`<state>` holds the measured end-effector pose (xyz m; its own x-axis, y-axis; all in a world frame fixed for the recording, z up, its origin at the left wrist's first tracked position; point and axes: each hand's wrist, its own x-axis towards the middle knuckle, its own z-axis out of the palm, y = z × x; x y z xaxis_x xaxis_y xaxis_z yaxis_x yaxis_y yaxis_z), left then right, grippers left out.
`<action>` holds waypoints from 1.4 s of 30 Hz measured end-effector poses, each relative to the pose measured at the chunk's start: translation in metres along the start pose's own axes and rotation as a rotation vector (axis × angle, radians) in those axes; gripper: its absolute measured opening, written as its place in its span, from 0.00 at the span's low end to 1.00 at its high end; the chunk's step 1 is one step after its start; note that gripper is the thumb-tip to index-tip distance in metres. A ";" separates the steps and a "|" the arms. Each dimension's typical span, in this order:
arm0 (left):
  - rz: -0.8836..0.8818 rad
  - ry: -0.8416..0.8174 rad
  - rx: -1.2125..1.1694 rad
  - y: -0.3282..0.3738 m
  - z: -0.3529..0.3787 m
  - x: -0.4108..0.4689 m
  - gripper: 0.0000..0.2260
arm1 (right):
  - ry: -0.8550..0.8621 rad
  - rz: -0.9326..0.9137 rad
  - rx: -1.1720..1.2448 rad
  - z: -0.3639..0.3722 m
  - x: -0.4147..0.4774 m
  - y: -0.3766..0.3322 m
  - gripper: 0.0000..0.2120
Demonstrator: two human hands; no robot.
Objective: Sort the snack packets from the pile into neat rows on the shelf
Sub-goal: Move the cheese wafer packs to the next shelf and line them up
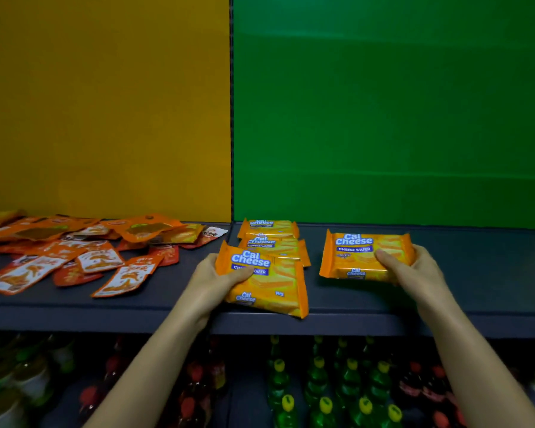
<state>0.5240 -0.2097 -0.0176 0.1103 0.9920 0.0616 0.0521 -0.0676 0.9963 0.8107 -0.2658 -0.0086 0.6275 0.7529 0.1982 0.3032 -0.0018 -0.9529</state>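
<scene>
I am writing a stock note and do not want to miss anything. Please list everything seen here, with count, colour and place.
shelf: one, dark grey, under all packets
wafer packets: at least four, orange-yellow, right half of the shelf, one in each hand
flat pouches: many, orange and white, loose pile on the left half
yellow panel: one, behind the pile
green panel: one, behind the wafer packets
bottles: many, green with yellow caps, some red, lower level
left hand: one, grips the front wafer packet of the row
right hand: one, grips a wafer packet right of the row
</scene>
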 end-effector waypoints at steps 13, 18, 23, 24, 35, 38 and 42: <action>0.163 0.148 0.931 -0.005 0.026 0.006 0.24 | -0.019 -0.015 -0.034 0.008 0.028 -0.004 0.25; 0.213 0.128 1.179 -0.001 0.027 0.010 0.22 | -0.033 0.005 -0.100 0.018 0.049 -0.003 0.27; 0.405 0.178 1.286 0.011 0.020 0.028 0.22 | -0.062 0.042 -0.084 0.017 0.078 0.007 0.30; 0.443 0.169 1.274 0.014 0.020 0.034 0.21 | -0.086 0.056 -0.068 0.017 0.085 0.010 0.31; 0.617 0.192 1.275 0.029 0.053 0.087 0.15 | -0.149 0.100 -0.183 0.027 0.169 0.024 0.30; 0.631 0.234 1.267 0.031 0.060 0.093 0.14 | -0.193 0.081 -0.317 0.030 0.184 0.028 0.31; 0.608 0.256 1.280 0.030 0.061 0.098 0.14 | -0.224 0.055 -0.475 0.036 0.198 0.030 0.31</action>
<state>0.5969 -0.1214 0.0149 0.2682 0.7574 0.5953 0.9166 -0.3909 0.0844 0.9184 -0.0929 -0.0062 0.4983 0.8657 0.0475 0.5987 -0.3040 -0.7411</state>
